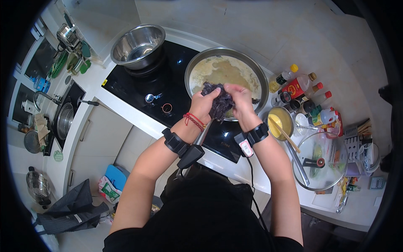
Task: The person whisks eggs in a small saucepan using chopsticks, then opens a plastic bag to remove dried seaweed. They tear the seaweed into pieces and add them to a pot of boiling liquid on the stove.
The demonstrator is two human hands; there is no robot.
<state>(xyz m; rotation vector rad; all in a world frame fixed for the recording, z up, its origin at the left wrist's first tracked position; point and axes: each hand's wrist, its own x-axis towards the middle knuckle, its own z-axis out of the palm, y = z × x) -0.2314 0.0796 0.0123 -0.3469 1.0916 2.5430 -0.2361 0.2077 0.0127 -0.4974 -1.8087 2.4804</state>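
Observation:
A wide steel pan (263,80) of pale, cloudy soup stands on the black glass cooktop (179,74). Over its near edge my left hand (204,104) holds a crumpled, dark purple-black sheet of dried seaweed (222,104), thumb on top. My right hand (241,97) pinches the seaweed's right side between thumb and fingers. A dark piece lies at the soup's right edge, beside my right hand. To the right of the pan, a small steel saucepan (285,113) holds yellow beaten egg (274,122), with wooden chopsticks (289,138) resting in it.
An empty steel basin (138,47) stands at the cooktop's back left. Several bottles (297,86) line the wall on the right, near a glass lid (327,160) on the counter. The saucepan's handle (297,163) reaches towards me. A sink (67,116) is at the far left.

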